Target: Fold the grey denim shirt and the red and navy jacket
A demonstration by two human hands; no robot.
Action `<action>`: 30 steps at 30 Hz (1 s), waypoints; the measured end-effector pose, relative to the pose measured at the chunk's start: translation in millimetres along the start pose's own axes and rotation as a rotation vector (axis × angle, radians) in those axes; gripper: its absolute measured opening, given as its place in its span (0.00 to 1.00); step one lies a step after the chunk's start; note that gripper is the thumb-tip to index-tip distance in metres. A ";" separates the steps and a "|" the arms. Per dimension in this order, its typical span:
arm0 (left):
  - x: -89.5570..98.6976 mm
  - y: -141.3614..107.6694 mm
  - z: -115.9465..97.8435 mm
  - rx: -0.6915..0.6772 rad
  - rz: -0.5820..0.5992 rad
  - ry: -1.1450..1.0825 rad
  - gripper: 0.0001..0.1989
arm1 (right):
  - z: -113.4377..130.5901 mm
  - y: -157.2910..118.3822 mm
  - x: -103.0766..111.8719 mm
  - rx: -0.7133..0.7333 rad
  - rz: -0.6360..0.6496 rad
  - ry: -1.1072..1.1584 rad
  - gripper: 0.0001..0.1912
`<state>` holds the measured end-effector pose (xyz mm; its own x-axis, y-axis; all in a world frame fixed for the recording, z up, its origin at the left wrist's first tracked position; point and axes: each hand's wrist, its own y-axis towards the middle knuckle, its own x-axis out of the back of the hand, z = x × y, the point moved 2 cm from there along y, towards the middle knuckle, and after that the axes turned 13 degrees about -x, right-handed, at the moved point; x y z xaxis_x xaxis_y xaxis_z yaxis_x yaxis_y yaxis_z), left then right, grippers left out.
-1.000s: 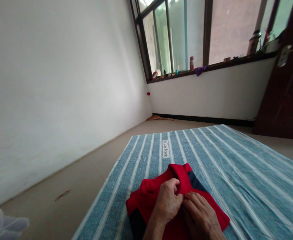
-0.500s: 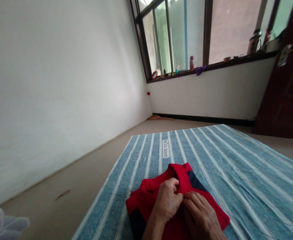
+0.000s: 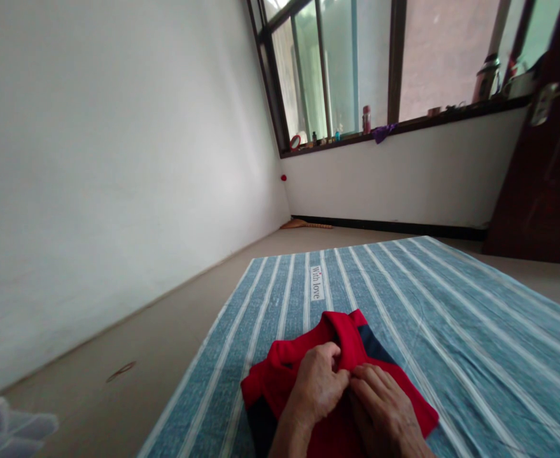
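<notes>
A red shirt (image 3: 303, 344) with dark navy patches and a collar lies folded on the blue striped cloth (image 3: 385, 305). My left hand (image 3: 319, 381) rests at the collar opening, its fingers curled and pinching the fabric near the front placket. Beside it, almost touching, my right hand (image 3: 385, 404) has its fingers bent together on the same spot of the shirt. The fingertips of both hands meet at the middle of the shirt front, and the small part between them is hidden. The lower shirt runs out of view under my wrists.
Printed on the cloth is a "With love" label (image 3: 317, 283). White wall (image 3: 118, 159) rises at left. A windowsill (image 3: 418, 124) holds a pink bottle (image 3: 366, 119) and a thermos (image 3: 487, 79). The dark red door (image 3: 542, 191) stands right; a broom (image 3: 303, 224) lies on the floor.
Both hands stay at the collar with hardly any movement. The shirt looks the same.
</notes>
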<state>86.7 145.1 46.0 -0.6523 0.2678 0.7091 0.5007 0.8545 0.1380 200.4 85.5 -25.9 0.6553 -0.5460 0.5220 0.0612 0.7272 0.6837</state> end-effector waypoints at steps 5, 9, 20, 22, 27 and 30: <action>0.3 0.1 -1.0 -0.009 0.001 0.012 0.06 | 0.1 0.1 0.4 0.007 -0.007 -0.004 0.11; 1.5 -0.9 -2.1 -0.011 0.006 0.018 0.06 | 1.0 0.7 1.7 0.013 0.003 -0.002 0.11; 3.5 -1.2 -0.3 -0.015 0.013 0.026 0.02 | 5.8 3.7 7.0 0.004 -0.012 -0.007 0.10; 7.4 -1.7 1.2 0.005 0.010 -0.029 0.04 | 6.3 4.1 8.3 -0.003 -0.008 -0.006 0.11; 32.1 -5.2 12.7 0.005 -0.133 -0.117 0.07 | 9.1 6.3 13.3 -0.004 -0.003 -0.025 0.11; 51.5 -7.8 26.2 0.003 -0.292 -0.077 0.07 | 8.9 5.8 14.0 -0.020 0.021 -0.026 0.11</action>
<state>34.3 163.9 63.3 -0.8100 0.0431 0.5848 0.2836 0.9017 0.3264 203.3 78.3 -10.2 0.6371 -0.5406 0.5494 0.0630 0.7469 0.6619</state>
